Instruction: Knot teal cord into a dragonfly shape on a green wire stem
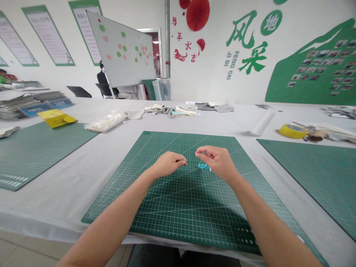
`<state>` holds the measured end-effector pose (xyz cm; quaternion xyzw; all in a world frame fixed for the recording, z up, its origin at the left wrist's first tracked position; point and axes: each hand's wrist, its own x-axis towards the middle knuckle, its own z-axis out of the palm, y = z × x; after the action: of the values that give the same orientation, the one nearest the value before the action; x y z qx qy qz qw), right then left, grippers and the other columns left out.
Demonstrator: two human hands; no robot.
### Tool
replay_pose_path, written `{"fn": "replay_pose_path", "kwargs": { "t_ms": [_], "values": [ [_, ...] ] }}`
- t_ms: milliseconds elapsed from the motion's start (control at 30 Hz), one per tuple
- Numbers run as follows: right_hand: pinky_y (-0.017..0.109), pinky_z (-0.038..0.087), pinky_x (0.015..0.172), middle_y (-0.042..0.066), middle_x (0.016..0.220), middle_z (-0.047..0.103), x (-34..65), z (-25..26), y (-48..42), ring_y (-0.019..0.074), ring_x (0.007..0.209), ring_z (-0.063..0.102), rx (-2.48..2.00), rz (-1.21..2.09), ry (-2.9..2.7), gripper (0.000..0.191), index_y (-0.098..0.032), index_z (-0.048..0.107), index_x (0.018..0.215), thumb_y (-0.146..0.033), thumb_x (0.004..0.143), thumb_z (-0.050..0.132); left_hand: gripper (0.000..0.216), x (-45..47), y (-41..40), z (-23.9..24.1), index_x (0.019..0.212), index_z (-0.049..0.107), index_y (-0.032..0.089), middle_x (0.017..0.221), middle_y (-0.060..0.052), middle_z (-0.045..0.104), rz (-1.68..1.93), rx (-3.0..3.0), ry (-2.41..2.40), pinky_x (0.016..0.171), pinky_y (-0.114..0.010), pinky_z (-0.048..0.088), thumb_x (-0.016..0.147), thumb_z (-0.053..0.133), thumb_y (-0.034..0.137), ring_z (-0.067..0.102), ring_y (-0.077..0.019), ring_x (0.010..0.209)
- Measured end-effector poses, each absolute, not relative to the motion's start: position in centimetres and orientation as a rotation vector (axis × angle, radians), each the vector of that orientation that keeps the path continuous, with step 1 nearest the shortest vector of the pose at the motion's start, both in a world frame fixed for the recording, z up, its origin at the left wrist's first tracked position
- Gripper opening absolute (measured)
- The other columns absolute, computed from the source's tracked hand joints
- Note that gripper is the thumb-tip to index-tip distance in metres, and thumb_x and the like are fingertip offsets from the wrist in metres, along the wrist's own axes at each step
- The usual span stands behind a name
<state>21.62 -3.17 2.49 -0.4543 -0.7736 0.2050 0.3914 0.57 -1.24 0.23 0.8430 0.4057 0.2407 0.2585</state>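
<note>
Both hands are raised over a green cutting mat (172,200) with a white grid. My left hand (169,163) is closed in a pinch, thumb against fingers, pointing right. Facing it across a small gap, my right hand (217,160) also pinches with thumb and forefinger. Whatever either one holds is too small or thin to make out. A small turquoise loopy piece (204,166), perhaps cord or thread, shows just below the right hand's fingers, which partly cover it. I cannot tell whether it lies on the mat or hangs from the hand.
More cutting mats lie left (52,148) and right (314,170). Behind are a yellow packet (57,118), a clear plastic bag (107,121), folded cloth pieces (186,109), a white roll (263,123) and yellow tape (293,131). Paper stacks (16,104) stand far left.
</note>
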Motion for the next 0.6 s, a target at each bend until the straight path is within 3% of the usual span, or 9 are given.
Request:
{"fn": "replay_pose_path", "kwargs": {
  "t_ms": [133,233,500,600],
  "values": [
    [0.027,0.033,0.055,0.000,0.064,0.061,22.0,2.1,-2.6,0.0111,0.052,0.043,-1.156,0.409,-1.958,0.019,-0.021,0.069,0.081,-0.036,0.084,0.056,0.026,0.5,-1.5,0.7,0.078,0.072,0.020,0.077,0.000,0.071,0.572,2.285,1.026,0.064,-0.023,0.040,0.084,0.047,0.021,0.060,-0.0149,0.069],
    [0.026,0.035,0.058,0.001,0.070,0.065,22.1,1.8,-2.2,0.0116,0.055,0.047,-1.133,0.410,-1.977,0.018,-0.022,0.069,0.081,-0.035,0.083,0.057,0.026,0.4,-1.6,0.7,0.081,0.073,0.019,0.080,-0.001,0.072,0.483,2.252,0.923,0.068,-0.023,0.041,0.083,0.047,0.017,0.062,-0.0151,0.074],
    [0.025,0.025,0.048,-0.003,0.053,0.045,23.1,1.0,-0.8,0.0092,0.049,0.031,-1.160,0.778,-1.851,0.029,-0.018,0.068,0.077,-0.046,0.075,0.062,0.023,-0.2,-1.9,2.1,0.087,0.073,0.019,0.087,-0.003,0.070,0.384,1.990,0.585,0.076,-0.025,0.042,0.085,0.053,0.030,0.059,-0.0153,0.082],
    [0.024,0.021,0.046,-0.006,0.047,0.032,23.1,0.5,-0.2,0.0080,0.047,0.026,-1.208,0.834,-1.788,0.031,-0.017,0.068,0.076,-0.048,0.071,0.064,0.023,-0.3,-2.0,2.5,0.085,0.073,0.018,0.080,-0.003,0.067,0.469,1.911,0.609,0.067,-0.024,0.040,0.084,0.055,0.032,0.054,-0.0135,0.072]
  ]
}}
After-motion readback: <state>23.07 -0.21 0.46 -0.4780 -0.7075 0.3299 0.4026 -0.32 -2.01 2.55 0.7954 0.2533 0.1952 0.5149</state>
